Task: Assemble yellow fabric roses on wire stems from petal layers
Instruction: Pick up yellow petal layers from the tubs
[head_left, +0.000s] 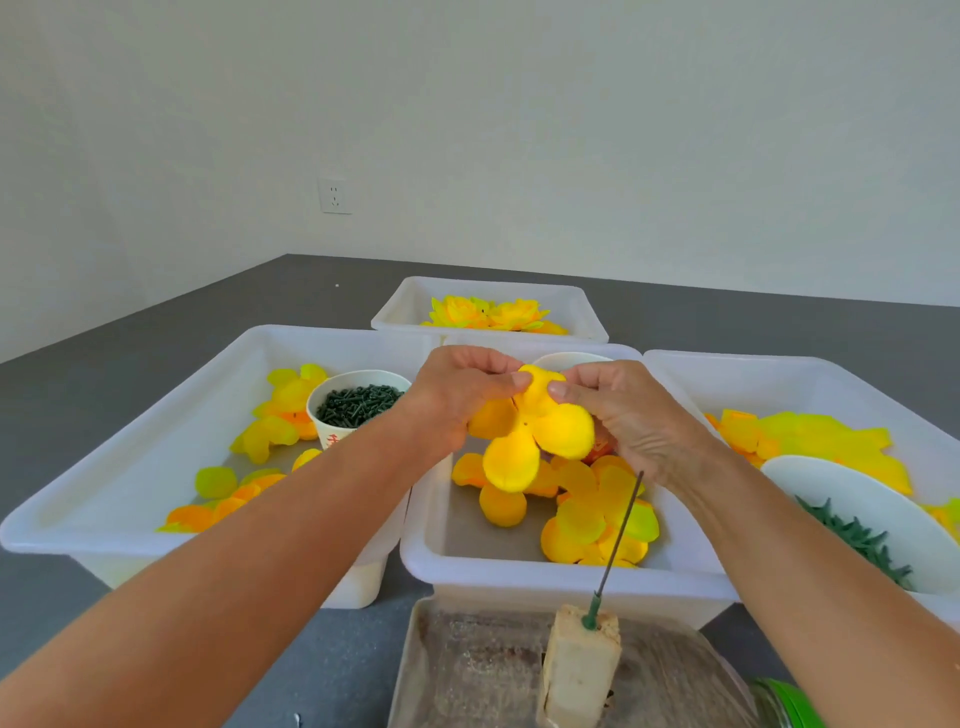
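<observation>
Near the table's front edge I see the wire stem (618, 535) standing bare in its block (579, 670). Above the middle bin (519, 577), my left hand (452, 400) and right hand (623, 410) pinch one petal layer (530, 431); loose fabric may crumple or slip, hiding its centre hole.

Both my forearms reach forward and angle inward, hands meeting in the middle. My left hand (457, 400) is curled, thumb tip pressed forward in a pinch. My right hand (628, 415) mirrors it, thumb and fingers pinching, knuckles up.
</observation>
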